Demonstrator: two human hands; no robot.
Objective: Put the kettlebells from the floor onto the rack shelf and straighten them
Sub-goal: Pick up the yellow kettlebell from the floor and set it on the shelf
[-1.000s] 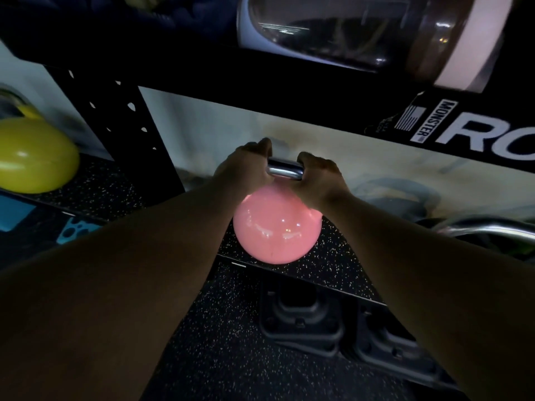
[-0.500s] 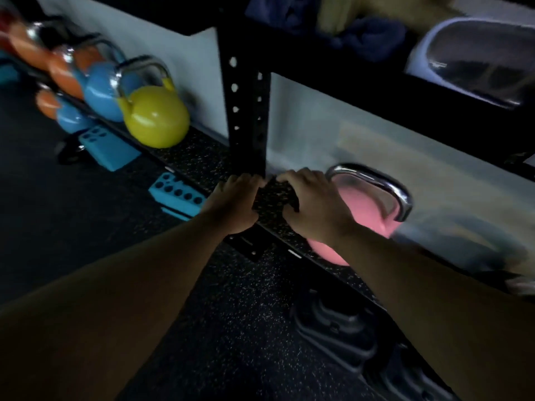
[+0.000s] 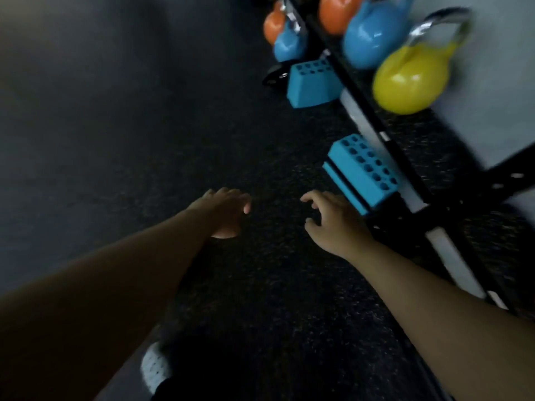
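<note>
The person is standing between lifts: the left hand [image 3: 224, 211] and the right hand [image 3: 333, 219] are hovering over the dark floor [image 3: 144, 140], fingers [image 3: 307, 199] spread and gripping nothing. The small blue kettlebell [image 3: 289, 41] and the orange kettlebell [image 3: 272, 23] are sitting on the floor well ahead of both hands, beside the rack shelf [image 3: 411, 131], where the yellow kettlebell [image 3: 411, 79] is already resting. The next move probably calls for stepping forward and gripping a handle.
</note>
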